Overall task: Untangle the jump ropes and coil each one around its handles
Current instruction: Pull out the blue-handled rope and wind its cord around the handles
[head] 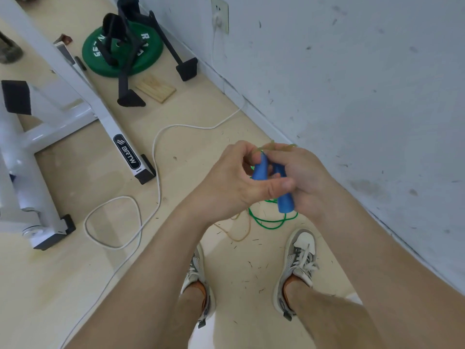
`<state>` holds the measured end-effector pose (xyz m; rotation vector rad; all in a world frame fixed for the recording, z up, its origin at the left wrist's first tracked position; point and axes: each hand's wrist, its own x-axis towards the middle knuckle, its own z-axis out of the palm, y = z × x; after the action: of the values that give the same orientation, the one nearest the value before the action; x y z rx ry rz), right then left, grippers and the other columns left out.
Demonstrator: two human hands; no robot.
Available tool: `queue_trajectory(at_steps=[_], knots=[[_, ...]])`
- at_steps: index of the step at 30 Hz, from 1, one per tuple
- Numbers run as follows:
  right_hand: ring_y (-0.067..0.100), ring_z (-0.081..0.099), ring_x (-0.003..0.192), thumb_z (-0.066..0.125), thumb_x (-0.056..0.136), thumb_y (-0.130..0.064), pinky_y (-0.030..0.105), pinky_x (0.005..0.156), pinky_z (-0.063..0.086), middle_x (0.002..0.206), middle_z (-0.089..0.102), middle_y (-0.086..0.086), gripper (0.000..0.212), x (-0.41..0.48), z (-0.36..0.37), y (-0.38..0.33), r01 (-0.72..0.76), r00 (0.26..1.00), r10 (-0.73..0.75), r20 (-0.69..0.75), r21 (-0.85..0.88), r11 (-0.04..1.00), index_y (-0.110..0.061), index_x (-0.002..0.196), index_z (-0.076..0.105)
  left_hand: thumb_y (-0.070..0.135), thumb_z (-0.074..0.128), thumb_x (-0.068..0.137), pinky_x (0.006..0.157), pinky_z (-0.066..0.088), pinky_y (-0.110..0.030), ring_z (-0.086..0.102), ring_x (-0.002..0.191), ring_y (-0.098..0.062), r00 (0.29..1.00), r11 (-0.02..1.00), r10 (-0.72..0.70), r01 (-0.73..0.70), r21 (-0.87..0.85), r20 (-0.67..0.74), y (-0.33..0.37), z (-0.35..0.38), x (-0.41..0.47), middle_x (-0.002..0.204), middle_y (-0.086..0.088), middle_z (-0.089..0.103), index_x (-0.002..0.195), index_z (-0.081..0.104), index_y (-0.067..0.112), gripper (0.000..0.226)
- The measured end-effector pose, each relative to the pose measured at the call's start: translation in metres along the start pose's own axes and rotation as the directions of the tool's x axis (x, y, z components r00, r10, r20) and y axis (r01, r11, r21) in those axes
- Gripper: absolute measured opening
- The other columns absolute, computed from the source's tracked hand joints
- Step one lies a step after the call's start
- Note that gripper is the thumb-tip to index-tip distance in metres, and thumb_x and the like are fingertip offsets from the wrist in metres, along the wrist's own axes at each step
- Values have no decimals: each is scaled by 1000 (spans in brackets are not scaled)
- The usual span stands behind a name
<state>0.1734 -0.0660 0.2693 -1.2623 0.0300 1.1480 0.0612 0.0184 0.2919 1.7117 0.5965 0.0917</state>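
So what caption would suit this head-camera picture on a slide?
Both hands, left and right, grip two blue handles together; tan rope and green rope trail to the floor.

Handles [273, 182] between left hand [231, 182] and right hand [305, 180]; ropes [266, 220] on floor [75, 285] below; weight plate [123, 50] far left by wall [352, 71].

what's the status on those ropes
Both hands, left and right, shut on blue handles. Tan rope looped at top; green rope loose on floor. White cable nearby.
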Motion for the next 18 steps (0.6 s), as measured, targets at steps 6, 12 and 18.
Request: queue_trajectory(at_steps=[6,12,18], knots=[[9,40,48,51,95,-7,16,35,29,94,62,5,27,-5,11,5,-59,985,57,164,3,998,-9,122,57,42,86,59,50,26,-28,28,51,-12,912,995,83,-97,-16,-402,1,-2,8,57,6,27,56,26,22,63],[8,39,45,59,92,-4,18,37,31,89,57,8,41,-9,9,2,-3,989,25,149,-147,989,-23,129,57,21,79,76,50,29,-29,27,51,-11,828,988,156,-128,89,-538,-9,-13,14,51,10,28,56,32,20,51],[10,34,45,65,89,-15,22,42,32,70,47,-9,19,-7,-9,-8,104,984,-176,-36,-682,723,-27,103,70,-1,56,80,64,39,-15,55,72,-11,849,927,188,13,376,-493,-11,-31,10,69,9,60,69,52,24,28]])
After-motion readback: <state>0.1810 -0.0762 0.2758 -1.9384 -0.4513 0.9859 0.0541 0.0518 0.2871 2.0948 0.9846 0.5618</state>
